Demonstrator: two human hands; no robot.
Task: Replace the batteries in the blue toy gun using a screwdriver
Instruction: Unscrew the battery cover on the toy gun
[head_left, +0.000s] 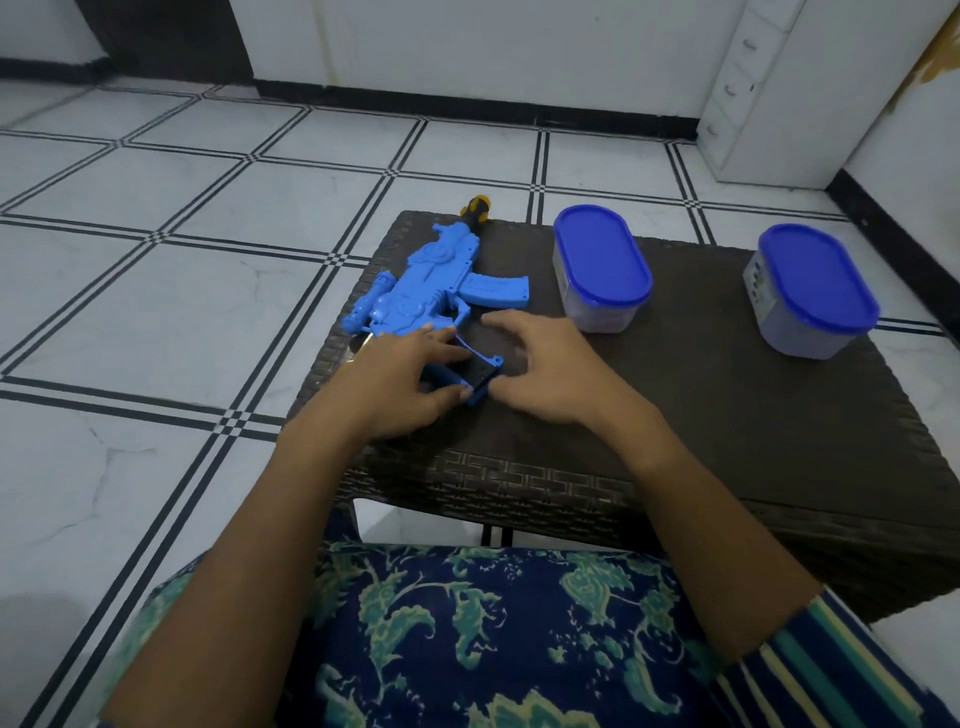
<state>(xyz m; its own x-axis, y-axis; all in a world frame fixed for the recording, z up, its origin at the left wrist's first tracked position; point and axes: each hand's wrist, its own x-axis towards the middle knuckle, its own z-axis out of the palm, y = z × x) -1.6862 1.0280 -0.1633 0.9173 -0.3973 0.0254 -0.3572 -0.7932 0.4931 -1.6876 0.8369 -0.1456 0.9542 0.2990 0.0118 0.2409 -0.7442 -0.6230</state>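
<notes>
Even, cool indoor light; soft overall blur, wide-angle bending at edges.

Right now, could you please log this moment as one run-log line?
left hand: on toy gun stock | right hand: at stock end | containers: lidded

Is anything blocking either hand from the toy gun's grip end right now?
Nothing visible does. The left hand already rests on the blue toy gun at its grip end, and the right hand is right beside it. Both lidded containers stand off to the right on the table, clear of the hands.
</notes>
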